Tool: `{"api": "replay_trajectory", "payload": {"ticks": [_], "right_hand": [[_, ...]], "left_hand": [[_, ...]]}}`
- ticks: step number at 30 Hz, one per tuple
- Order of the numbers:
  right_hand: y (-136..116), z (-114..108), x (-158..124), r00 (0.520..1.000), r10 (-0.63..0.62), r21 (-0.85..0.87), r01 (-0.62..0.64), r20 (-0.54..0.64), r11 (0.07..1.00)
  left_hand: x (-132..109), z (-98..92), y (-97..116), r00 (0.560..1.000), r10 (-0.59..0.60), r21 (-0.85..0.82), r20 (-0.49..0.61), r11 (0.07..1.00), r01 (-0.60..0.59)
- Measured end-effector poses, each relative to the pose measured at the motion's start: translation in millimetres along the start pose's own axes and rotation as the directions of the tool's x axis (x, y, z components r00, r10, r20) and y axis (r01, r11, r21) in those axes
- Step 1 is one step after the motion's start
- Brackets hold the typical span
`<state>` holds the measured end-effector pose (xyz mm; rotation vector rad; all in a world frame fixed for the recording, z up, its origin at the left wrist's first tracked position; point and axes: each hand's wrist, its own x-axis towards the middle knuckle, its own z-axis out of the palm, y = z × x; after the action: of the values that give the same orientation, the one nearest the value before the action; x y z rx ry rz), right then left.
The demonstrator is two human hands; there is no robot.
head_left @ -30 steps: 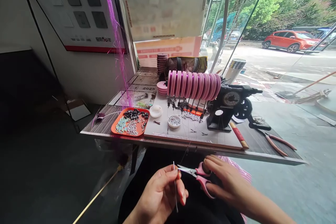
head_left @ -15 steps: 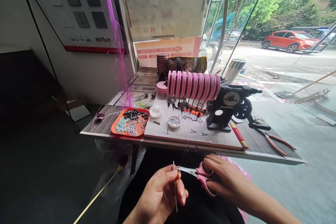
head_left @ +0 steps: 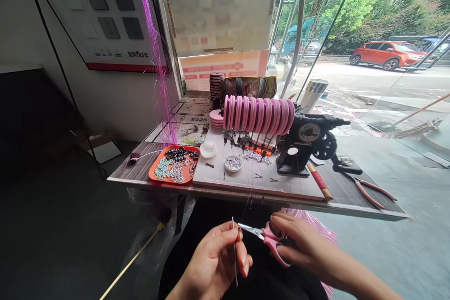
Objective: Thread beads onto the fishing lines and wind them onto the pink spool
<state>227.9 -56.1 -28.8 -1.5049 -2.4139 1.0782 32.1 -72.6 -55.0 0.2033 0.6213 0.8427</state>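
Observation:
Above my lap, my left hand (head_left: 220,255) pinches a thin metal rod (head_left: 235,253) between thumb and fingers. The rod stands nearly upright, sticking out above and below the grip. Fine line runs from near these fingertips up toward the table edge. My right hand (head_left: 298,239) holds pink-handled scissors (head_left: 274,248), fingers in the loops. The blades point left, their tips close to the left fingertips and the line. Whether the tips touch the line, I cannot tell. Beyond the hands, a black winding machine (head_left: 305,143) carries a row of pink spools (head_left: 259,115).
An orange tray (head_left: 152,176) of small parts sits at the table's left. Beside the machine's board (head_left: 211,180) lie a red roll (head_left: 319,180) and pliers (head_left: 372,192). A small white bowl (head_left: 233,169) holds beads. Purple threads (head_left: 149,9) hang at left.
The scissors' handles are slightly closer together, and my right hand has shifted a little left. My left hand keeps the rod in the same place.

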Motion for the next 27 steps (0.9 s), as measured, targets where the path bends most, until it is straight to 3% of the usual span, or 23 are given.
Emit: {"api": "replay_trajectory", "payload": {"ticks": [8,13,16,21,24,27], "right_hand": [[4,3,2,0.998,-0.006,0.143,-0.003,0.063,0.99],[3,4,4,0.999,0.024,0.113,-0.029,0.049,0.993],[5,4,1,0.999,0.033,0.071,-0.033,0.001,0.997],[6,-4,-18,0.987,0.062,0.074,-0.051,-0.15,0.996],[11,-14,-36,0.949,0.118,0.049,-0.108,-0.293,0.993],[33,-30,-57,0.896,0.206,-0.028,-0.235,-0.394,0.971]], "left_hand": [[0,1.4,3,1.0,-0.003,-0.003,0.005,1.0,0.003],[2,-2.3,0,1.0,-0.006,0.007,0.013,1.0,0.006],[1,-2.1,0,1.0,0.008,0.031,0.013,0.999,-0.008],[-2,3.0,4,0.995,0.051,0.124,-0.081,0.991,-0.041],[-2,2.8,4,0.992,0.097,0.178,-0.076,0.981,-0.082],[0,0.7,3,0.983,0.177,0.294,-0.053,0.943,-0.154]]}}
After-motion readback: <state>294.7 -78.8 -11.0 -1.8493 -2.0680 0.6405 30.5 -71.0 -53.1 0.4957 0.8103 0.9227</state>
